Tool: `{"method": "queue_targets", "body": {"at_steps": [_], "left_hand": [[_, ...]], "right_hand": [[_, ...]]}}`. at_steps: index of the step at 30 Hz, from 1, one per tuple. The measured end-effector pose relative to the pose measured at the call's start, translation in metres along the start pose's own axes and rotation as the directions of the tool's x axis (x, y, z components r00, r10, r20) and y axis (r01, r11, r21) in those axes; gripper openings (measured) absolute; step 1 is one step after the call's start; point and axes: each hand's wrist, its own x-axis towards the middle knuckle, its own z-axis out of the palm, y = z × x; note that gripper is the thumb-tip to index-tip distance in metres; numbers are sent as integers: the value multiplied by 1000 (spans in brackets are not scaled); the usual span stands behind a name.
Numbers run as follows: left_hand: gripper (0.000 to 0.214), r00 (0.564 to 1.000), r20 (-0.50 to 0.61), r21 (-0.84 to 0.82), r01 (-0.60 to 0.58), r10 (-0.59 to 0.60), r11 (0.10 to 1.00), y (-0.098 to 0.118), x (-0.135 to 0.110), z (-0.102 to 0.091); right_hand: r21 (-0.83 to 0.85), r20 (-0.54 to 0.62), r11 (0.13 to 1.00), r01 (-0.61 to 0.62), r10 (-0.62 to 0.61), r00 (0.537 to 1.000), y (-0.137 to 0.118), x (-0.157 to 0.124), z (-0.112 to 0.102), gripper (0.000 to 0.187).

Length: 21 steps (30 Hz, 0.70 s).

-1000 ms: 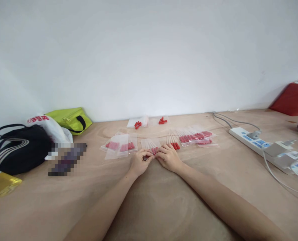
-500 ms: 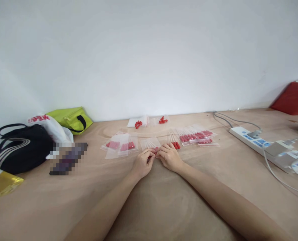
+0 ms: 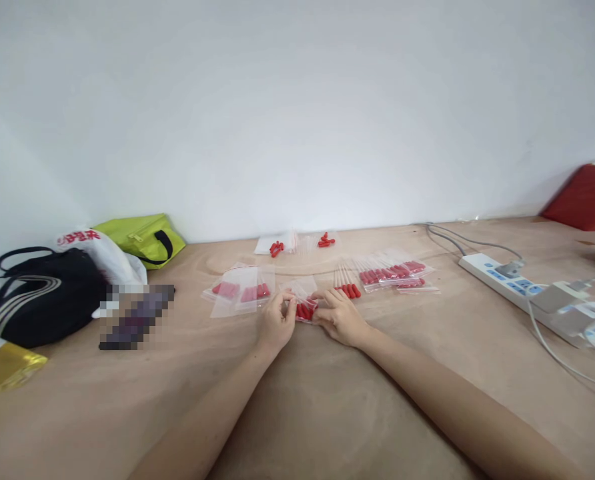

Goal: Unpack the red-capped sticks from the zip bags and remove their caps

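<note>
In front of me lies a small clear zip bag (image 3: 305,312) holding several thin white sticks with thick red ends. My left hand (image 3: 276,321) has its fingers closed at the bag's left edge. My right hand (image 3: 341,316) is on the other side, its fingers bent and closed on the bag's right edge. Just beyond the right hand, loose red-ended sticks (image 3: 348,291) lie in a row. Filled bags (image 3: 388,273) overlap to the right, their red ends toward me. More bags with red pieces (image 3: 242,291) lie to the left of my left hand.
Near the wall are two small piles of red pieces (image 3: 276,249) on clear bags. A white power strip (image 3: 497,275) with plugs and cables occupies the right side. A black bag (image 3: 52,293), a yellow-green pouch (image 3: 140,237) and a blurred-out dark object (image 3: 137,317) sit left.
My hands have moved apart from meeting over the bag's near edge to its two sides. The bag's red ends now show between them.
</note>
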Motion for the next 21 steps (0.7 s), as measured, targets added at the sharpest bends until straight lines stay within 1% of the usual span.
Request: {"method": "queue_targets", "body": {"at_steps": [1,2,4,5,6,8,10,11,12,13,17,19,21], "left_hand": [[15,1000,4,-6,-11,11,1000,-1,1,-2],[18,999,38,-8,-31,32,999,-1,1,-5],[27,981,174,5,-87,84,996,0,2,-10],[31,962,252,20,-113,104,993,1,3,-12],[33,935,333,33,-140,121,990,2,3,-15],[35,868,475,32,-185,148,982,6,1,-19],[37,806,569,10,-206,164,978,10,-1,-23],[39,785,596,-5,-210,172,978,11,-3,-25],[41,774,607,-18,-211,178,977,12,-4,-28],[42,773,607,-25,-210,182,977,13,-6,-30],[46,798,571,-12,-227,193,974,12,-13,-36],[46,804,557,-1,-251,209,968,11,-16,-36],[45,812,541,13,-267,218,964,10,-17,-35]], "right_hand": [[82,14,997,-7,6,1000,2,-2,-2,15],[170,33,985,-14,8,999,4,-5,-4,15],[328,78,944,-35,9,997,7,-11,-10,15],[383,100,922,-50,13,995,8,-15,-14,14],[420,116,905,-70,23,993,9,-18,-18,12],[456,126,883,-109,57,990,8,-24,-26,4],[453,107,879,-145,108,988,7,-28,-32,8],[436,88,886,-160,135,987,7,-29,-33,10],[405,66,898,-173,160,985,6,-29,-34,13],[361,43,914,-185,181,982,6,-28,-33,15],[161,-14,957,-239,245,970,2,-23,-25,17],[114,4,954,-279,280,960,-2,-21,-21,15],[90,63,941,-326,321,945,-5,-20,-19,15]]}}
